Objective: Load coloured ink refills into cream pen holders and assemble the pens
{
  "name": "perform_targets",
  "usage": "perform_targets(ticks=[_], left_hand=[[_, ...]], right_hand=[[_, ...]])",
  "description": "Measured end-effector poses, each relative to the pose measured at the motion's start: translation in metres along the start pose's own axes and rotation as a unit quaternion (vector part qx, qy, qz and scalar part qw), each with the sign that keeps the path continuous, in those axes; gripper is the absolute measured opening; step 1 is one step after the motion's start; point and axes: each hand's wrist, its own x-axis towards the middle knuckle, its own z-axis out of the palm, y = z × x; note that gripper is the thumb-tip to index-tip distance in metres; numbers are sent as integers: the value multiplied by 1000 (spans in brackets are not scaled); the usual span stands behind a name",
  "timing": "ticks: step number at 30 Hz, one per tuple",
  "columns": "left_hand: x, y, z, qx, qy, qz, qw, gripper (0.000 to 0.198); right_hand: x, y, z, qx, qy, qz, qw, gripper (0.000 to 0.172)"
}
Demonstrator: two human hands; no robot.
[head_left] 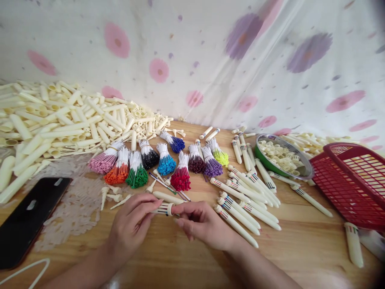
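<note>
1. Both hands meet low in the middle of the wooden table (pixel 168 257), and between them is a short cream pen piece (pixel 164 209) with little coloured sliders on it, held just above the wood.
2. The left hand (pixel 130 224) pinches the pen piece from the left side, fingertips wrapped over the top.
3. The right hand (pixel 203 226) is curled up with its fingertips on the ringed end of the same piece, so it's grasped from both sides.
4. Just behind the hands there's a row of refill bundles (pixel 166 163) tied up by colour: pink, orange, green, black, blue, red, maroon, purple and a yellow-green one. A few loose refills (pixel 168 188) lie in front of them, near the pen piece.
5. To the right of the hands is a bunch of finished pens (pixel 243 200), roughly side by side, some touching.
6. Far left is a big heap of cream barrels (pixel 60 120), with a spread of small clear bits (pixel 75 204) in front of it and a black phone (pixel 28 218) lying flat next to those.
7. On the right are a green bowl (pixel 261 158) of cream clips and a red basket (pixel 351 184) just beside it.
8. A flowery cloth (pixel 210 60) hangs behind everything.
</note>
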Motion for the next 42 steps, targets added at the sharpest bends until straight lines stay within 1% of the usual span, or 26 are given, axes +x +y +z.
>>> perform_targets(ticks=[2, 4, 7, 9, 11, 14, 16, 17, 20, 22, 24, 25, 27, 29, 30, 31, 33, 35, 37, 40, 42], left_hand=[[1, 0, -1, 3, 3, 5, 1000, 23], [2, 0, -1, 12, 9, 11, 1000, 23], [2, -1, 1, 25, 9, 11, 1000, 23], [2, -1, 3, 24, 2, 2, 1000, 24], [2, -3, 5, 19, -1, -8, 1000, 24], [0, -7, 7, 14, 3, -29, 999, 20], [-2, -10, 7, 11, 8, -58, 998, 16], [-3, -12, 7, 7, 10, -76, 997, 14], [-6, -15, 7, -10, 16, -113, 993, 10], [-7, -15, 7, -17, 14, -121, 992, 9], [-7, -14, 8, -18, 12, -122, 992, 10], [-8, -14, 8, -17, 11, -123, 992, 10], [-8, -13, 9, -15, 13, -125, 992, 9], [-7, -13, 9, -14, 16, -127, 992, 8], [-7, -13, 9, -13, 19, -126, 992, 8], [-7, -13, 9, -12, 22, -125, 992, 8], [-7, -13, 8, -10, 25, -119, 993, 8], [-7, -13, 8, -11, 25, -117, 993, 8], [-7, -12, 8, -12, 22, -117, 993, 8], [-7, -12, 7, -13, 20, -117, 993, 8], [-7, -12, 7, -14, 23, -119, 993, 8]], right_hand=[[-1, 1, 1, 13, 7, 7, 1000, 42], [0, 1, 3, 20, 28, 13, 999, 38], [6, 1, 9, 41, 90, 38, 994, 33], [11, 3, 12, 58, 133, 60, 988, 35], [15, 5, 14, 60, 161, 71, 983, 37], [15, 7, 13, 19, 177, 48, 983, 41], [13, 7, 8, -43, 192, 4, 980, 41], [13, 6, 3, -85, 207, -27, 974, 39], [16, 1, -13, -217, 260, -102, 936, 31], [23, -3, -24, -289, 283, -108, 908, 29], [33, -6, -30, -370, 291, -83, 879, 26], [38, -8, -31, -416, 292, -62, 859, 25], [49, -12, -30, -509, 287, -6, 811, 24], [57, -17, -26, -578, 268, 50, 769, 24], [60, -20, -25, -598, 258, 70, 756, 24], [62, -22, -24, -609, 249, 83, 749, 24], [64, -27, -25, -606, 240, 92, 753, 22], [64, -31, -29, -589, 229, 91, 770, 19], [64, -32, -36, -560, 205, 85, 798, 17], [63, -28, -46, -493, 151, 67, 854, 22], [60, -23, -50, -448, 125, 52, 884, 22]])
